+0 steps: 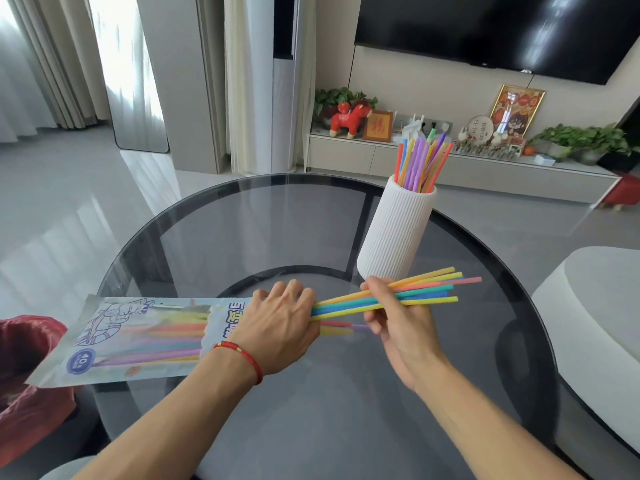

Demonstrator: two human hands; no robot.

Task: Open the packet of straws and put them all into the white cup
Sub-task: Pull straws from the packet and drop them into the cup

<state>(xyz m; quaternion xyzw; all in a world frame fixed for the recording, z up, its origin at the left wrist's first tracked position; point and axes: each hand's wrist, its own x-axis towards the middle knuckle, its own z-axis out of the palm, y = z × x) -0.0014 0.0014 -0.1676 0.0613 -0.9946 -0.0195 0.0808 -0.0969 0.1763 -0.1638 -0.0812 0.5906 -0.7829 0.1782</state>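
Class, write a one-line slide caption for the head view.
Right hand pulls a bunch of straws from the packet gripped by the left hand, near the white cup.

Packet [138,336]: thin plastic film, glossy, printed, part clear so the coloured contents show through; slightly crinkled along its edges.
Straws [408,292]: smooth plastic by the look, matt to satin, in yellow, orange, teal, blue and pink.
Cup [394,233]: white, matt, finely ribbed with vertical grooves; material cannot be told, possibly ceramic or plastic.
Table [242,237]: round top of smoked glass, smooth and highly glossy, reflecting the room.
Floor [69,202]: grey, polished, mirror-like tile.
Bracelet [247,358]: red woven cord with a small gold-coloured bead.
Curtains [45,64]: soft cloth, matt, pleated.
Screen [502,29]: black, glossy.
Seat [595,306]: white, matt upholstery.
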